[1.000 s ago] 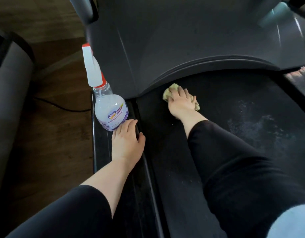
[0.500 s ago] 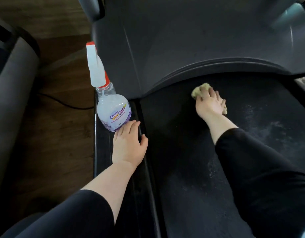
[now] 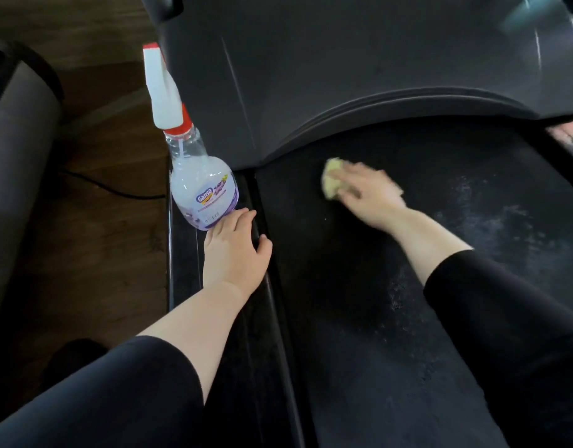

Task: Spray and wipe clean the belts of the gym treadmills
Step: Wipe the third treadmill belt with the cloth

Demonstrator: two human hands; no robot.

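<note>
Head view, looking down over a person's two arms in black sleeves. A wide black rubber treadmill belt [image 3: 359, 318] fills the centre and right of the picture and runs up under a curved dark grey plastic motor cover [image 3: 343, 76] at the top.

The right hand [image 3: 372, 195] is on the belt, close to the cover's edge. It lies palm down over a small crumpled pale yellow cloth [image 3: 331, 179], with the fingers stretched forward across it, pressing it to the belt. The hand is blurred, so the fingertips are not sharp. The cloth sticks out past the fingers on the left. Pale speckles [image 3: 491, 221] are scattered over the belt to the right of this hand and below the wrist.

The left hand [image 3: 235, 250] rests palm down on the glossy black side rail [image 3: 185, 270] along the belt's left edge. Its fingers are relaxed and hold nothing, and the thumb points out towards the belt. Its fingertips touch the base of a clear plastic spray bottle [image 3: 201, 189] with a purple label and a white and red trigger head. The bottle stands upright on the rail, just in front of the hand and beside the motor cover.

To the left of the rail is a brown wood-pattern floor [image 3: 101, 253], with a thin black cable [image 3: 110, 190] lying across it. At the far left edge is the grey rounded body of another machine [image 3: 17, 156].
</note>
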